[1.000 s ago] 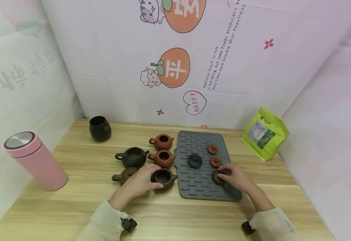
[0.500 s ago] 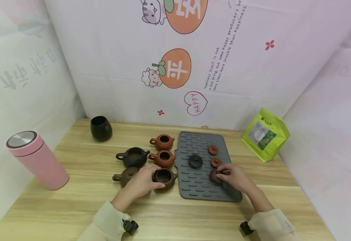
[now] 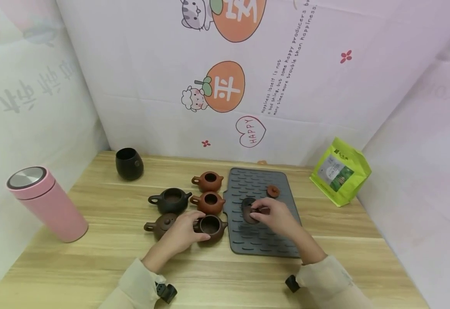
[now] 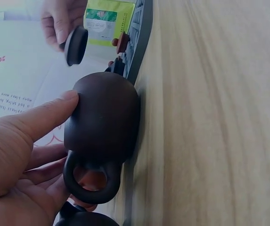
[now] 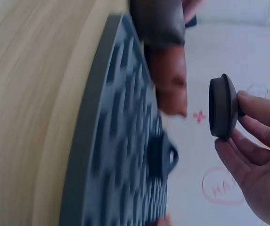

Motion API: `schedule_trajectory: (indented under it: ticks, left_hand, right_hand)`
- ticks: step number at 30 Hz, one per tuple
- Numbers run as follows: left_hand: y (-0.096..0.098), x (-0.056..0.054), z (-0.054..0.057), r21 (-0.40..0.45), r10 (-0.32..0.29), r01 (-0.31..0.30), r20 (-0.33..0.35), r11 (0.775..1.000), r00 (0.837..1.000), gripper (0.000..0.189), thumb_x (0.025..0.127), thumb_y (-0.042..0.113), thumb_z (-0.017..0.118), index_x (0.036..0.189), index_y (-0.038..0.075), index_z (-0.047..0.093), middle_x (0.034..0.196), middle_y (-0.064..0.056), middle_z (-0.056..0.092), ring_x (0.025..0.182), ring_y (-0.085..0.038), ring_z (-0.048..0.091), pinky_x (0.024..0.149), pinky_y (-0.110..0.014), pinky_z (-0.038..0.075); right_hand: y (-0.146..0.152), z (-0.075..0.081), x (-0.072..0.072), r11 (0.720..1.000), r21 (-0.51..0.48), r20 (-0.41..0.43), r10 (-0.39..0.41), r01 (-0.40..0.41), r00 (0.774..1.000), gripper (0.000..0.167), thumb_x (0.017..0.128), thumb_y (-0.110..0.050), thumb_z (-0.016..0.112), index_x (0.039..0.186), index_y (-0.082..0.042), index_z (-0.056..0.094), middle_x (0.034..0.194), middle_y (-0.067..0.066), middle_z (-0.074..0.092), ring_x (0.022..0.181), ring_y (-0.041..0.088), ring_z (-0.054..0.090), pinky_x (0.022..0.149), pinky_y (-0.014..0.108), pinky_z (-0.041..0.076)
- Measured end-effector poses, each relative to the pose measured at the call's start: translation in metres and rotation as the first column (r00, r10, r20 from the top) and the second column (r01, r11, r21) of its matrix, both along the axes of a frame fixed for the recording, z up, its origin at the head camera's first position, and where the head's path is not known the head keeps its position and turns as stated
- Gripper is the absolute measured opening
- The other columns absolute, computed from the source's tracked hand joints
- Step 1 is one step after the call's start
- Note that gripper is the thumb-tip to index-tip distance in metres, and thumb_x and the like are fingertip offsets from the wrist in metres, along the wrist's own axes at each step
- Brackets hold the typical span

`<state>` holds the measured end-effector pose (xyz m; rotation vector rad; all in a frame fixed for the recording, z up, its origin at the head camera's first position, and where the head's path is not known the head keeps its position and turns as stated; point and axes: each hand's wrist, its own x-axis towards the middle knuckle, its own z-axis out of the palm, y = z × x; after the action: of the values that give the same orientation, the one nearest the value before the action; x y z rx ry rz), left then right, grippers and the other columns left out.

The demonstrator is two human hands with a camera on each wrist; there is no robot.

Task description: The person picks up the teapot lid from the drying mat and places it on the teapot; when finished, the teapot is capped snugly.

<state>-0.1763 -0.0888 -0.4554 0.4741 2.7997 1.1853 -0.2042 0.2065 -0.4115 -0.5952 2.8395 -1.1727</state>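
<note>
Brown teapot lid (image 3: pixel 249 216) had just moved. Half a second before, it was over by the right side of the grey mat (image 3: pixel 248 241). Now it was more to the left, up in the air, with its rim pointing down at the mat. So it had come closer to the open brown teapot (image 3: pixel 218 234), which had no top on yet. It looked like the job was partly done, because the space between them was smaller.

Closest were the pale sleeves (image 3: pixel 134 281) and the bare front of the bench (image 3: pixel 225 281). Next came the hands. The left hand (image 3: pixel 183 232) held the open brown teapot, with the thumb on one side and the fingers on the other, and that had not changed. The right hand (image 3: pixel 276 217) pinched the brown lid by its little knob.

Beside the left hand, and partly hidden by it, sat a brown teapot with its lid on (image 3: pixel 161 225). A bit farther back were the black teapot (image 3: pixel 170 207) and the near orange-brown teapot (image 3: pixel 206 206), both with no tops. The black lid (image 3: pixel 248 202) lay on the mat, partly covered by the lid in the air. Behind those were the far orange-brown teapot (image 3: pixel 206 184) and a small orange-brown lid (image 3: pixel 273 191).
</note>
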Motion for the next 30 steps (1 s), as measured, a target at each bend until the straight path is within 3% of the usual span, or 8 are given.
schedule_trajectory:
  ticks: [7,16,23,30]
  left_hand:
    - [-0.002,-0.001,0.004,0.045,-0.017,0.016,0.017,0.999,1.0,0.054,0.078,0.018,0.084,0.125,0.001,0.063,0.128,-0.014,0.059,0.118,-0.031,0.054,0.096,-0.047,0.045]
    - [-0.001,-0.001,0.004,0.051,-0.007,0.006,0.022,0.999,1.0,0.055,0.077,0.019,0.085,0.125,0.002,0.063,0.126,-0.012,0.06,0.114,-0.028,0.057,0.093,-0.046,0.047]
    - [-0.001,0.0,0.004,0.06,0.005,-0.006,0.016,0.998,1.0,0.053,0.076,0.018,0.085,0.123,0.005,0.064,0.123,-0.008,0.061,0.112,-0.027,0.058,0.092,-0.046,0.047]
    - [-0.001,0.0,0.003,0.058,0.005,-0.006,0.008,0.998,1.0,0.052,0.075,0.019,0.086,0.121,0.005,0.065,0.122,-0.007,0.062,0.112,-0.026,0.058,0.091,-0.045,0.047]
  right_hand:
    - [-0.043,-0.001,0.005,0.996,-0.019,0.0,0.084,-0.084,0.996,0.017,0.089,-0.018,0.074,0.105,-0.014,0.07,0.105,-0.001,0.063,0.093,0.016,0.064,0.074,0.029,0.054]
    - [-0.08,-0.007,0.011,0.988,0.022,-0.043,0.154,-0.153,0.987,0.016,0.091,-0.016,0.071,0.106,-0.011,0.068,0.105,0.001,0.062,0.094,0.02,0.063,0.075,0.03,0.054]
    - [-0.095,-0.013,0.014,0.979,0.108,-0.1,0.184,-0.173,0.978,0.016,0.09,-0.016,0.072,0.104,-0.011,0.067,0.104,0.0,0.062,0.092,0.018,0.062,0.074,0.029,0.054]
    - [-0.101,-0.017,0.014,0.976,0.121,-0.13,0.198,-0.182,0.972,0.014,0.09,-0.015,0.073,0.102,-0.012,0.067,0.103,0.001,0.062,0.092,0.017,0.062,0.073,0.029,0.054]
